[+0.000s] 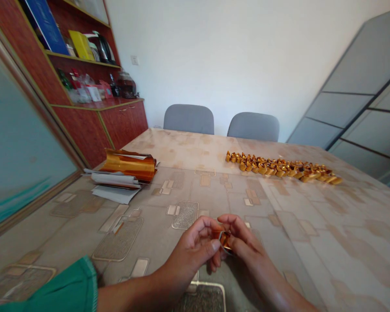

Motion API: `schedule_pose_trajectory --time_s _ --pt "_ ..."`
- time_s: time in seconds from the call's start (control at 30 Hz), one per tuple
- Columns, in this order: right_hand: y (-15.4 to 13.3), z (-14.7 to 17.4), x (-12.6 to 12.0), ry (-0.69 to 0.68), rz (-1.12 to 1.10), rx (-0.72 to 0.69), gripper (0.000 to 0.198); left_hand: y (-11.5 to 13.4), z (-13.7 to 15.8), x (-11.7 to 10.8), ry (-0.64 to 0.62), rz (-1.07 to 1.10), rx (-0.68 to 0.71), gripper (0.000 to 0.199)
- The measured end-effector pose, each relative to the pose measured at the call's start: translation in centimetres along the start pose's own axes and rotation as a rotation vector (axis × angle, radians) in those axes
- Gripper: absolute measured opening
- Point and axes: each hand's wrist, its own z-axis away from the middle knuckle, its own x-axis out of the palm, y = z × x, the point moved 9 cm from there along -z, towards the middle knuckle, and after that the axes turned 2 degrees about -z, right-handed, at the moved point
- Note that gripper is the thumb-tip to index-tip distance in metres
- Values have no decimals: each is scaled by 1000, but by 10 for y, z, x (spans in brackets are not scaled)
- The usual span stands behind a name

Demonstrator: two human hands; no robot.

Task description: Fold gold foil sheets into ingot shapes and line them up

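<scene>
Left fingers (210,248), right fingers (239,248) gripping folded gold foil (226,239); any lettering on blue box (47,27) illegible.

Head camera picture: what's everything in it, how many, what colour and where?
Table: one, patterned beige, middle
Gold piece: one, gold, held front centre
Folded gold pieces: too many to count, gold, table's far right
Curled sheets: several, gold and white, table's left
Chairs: two, grey, beyond table
Cabinet: one, reddish, back left
Shelf items: many, including blue, yellow and black, in cabinet
Wall: one, white, behind chairs
Socket: one, white, on wall
Panels: several, grey, back right
Glass pane: one, bluish, left edge
Sleeve: one, green, lower left
Left hand: one, bare, on gold piece
Right hand: one, bare, on gold piece
</scene>
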Motion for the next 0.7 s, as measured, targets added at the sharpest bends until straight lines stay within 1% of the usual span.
schedule_pose_trajectory --time_s 0.17,0.37,0.47,0.53,0.6,0.67,0.7 --pt "1 -3 -3 -19 26 -17 27 0 0 0 -16 -21 3 36" --pt "1 -5 -1 -39 38 -21 26 3 1 4 -32 16 -11 32" --pt "-3 -3 0 -41 65 -4 28 6 -1 4 -28 131 -44 31" --pt "-9 0 -3 -31 104 -2 36 7 -3 -1 5 238 -74 33" --pt "-17 2 -7 -4 189 -51 45 6 -5 -9 69 331 -106 38" --pt "-25 4 -9 37 331 -143 54 4 -7 -15 125 395 -130 45" --pt "-29 5 -8 53 412 -189 57 3 -7 -16 133 411 -136 47"
